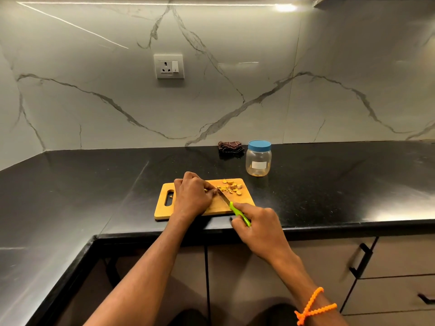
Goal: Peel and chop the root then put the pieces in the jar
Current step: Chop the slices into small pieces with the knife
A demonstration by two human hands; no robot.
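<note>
A wooden cutting board (244, 198) lies near the front edge of the black counter. My left hand (191, 196) curls over the yellow root (207, 190) on the board and pins it; most of the root is hidden under my fingers. My right hand (256, 222) grips the green handle of a knife (231, 207), whose blade points up-left and meets the root at my left fingertips. Several chopped yellow pieces (231, 185) lie on the board's far right part. A clear jar (258, 158) with a blue lid on stands behind the board to the right.
A dark folded cloth (229, 147) lies against the marble wall, left of the jar. A wall socket (169, 66) sits above. The black counter (341, 180) wraps round to the left. Cabinet drawers with black handles (360, 260) are below right.
</note>
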